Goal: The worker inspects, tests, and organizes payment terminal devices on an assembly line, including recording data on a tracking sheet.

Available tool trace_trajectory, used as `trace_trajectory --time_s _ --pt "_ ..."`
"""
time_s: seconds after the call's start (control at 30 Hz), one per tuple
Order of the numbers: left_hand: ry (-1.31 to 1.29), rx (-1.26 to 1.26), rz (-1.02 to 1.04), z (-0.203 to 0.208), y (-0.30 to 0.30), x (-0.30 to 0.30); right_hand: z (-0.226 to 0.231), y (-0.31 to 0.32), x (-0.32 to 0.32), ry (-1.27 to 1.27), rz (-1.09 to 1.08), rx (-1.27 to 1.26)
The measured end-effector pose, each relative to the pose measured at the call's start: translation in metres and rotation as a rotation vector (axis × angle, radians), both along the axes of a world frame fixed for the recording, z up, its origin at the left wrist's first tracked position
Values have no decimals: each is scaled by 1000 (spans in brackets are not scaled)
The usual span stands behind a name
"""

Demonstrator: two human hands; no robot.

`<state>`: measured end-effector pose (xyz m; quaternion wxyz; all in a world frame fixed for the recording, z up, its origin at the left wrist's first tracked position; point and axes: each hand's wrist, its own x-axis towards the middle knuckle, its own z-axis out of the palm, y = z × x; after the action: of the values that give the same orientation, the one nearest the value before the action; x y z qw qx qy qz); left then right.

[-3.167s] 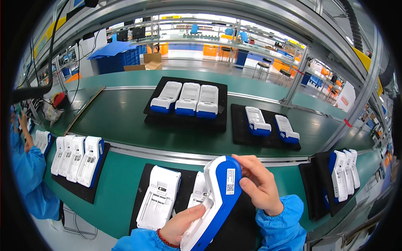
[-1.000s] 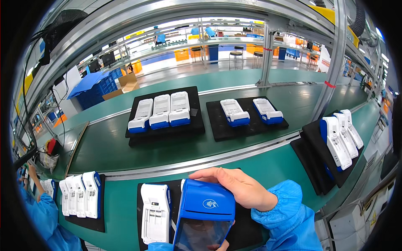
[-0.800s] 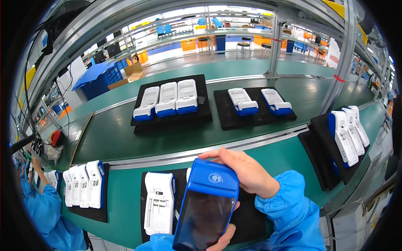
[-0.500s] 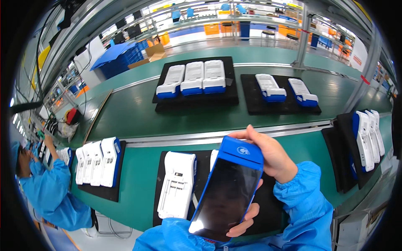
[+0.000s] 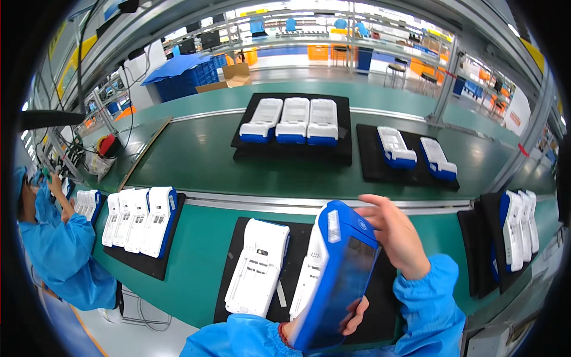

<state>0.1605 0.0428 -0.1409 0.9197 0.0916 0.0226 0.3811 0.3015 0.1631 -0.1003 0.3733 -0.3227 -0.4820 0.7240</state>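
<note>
Clasping a terminal (image 5: 344, 279) in our left hand (image 5: 355, 316), we hold its long axis running up and slightly rightward from that grip, while our right hand (image 5: 399, 237), nearer its top end, curves just beside it, fingers parted, contact unclear.

My left arm (image 5: 238, 338) comes in low and reaches rightward; my left hand (image 5: 357, 310) is curled, its palm hidden and only bent fingers (image 5: 353, 324) showing. My right arm (image 5: 431, 300) rises from below, and my right hand (image 5: 399, 237) sits higher, fingers parted, lightly bent, pointing leftward and up.
</note>
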Motion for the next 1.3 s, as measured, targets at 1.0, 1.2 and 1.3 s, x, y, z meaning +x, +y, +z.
trace_trajectory --time_s 1.0,1.2,1.3 --pt "2360 794 585 6 -47 -99 -83 -110 42 -792 -481 643" --pt "2045 556 619 6 -55 -123 -70 -104 57 -1075 -517 766" --pt "1773 211 732 3 -67 -140 -75 -101 73 -832 -477 351"
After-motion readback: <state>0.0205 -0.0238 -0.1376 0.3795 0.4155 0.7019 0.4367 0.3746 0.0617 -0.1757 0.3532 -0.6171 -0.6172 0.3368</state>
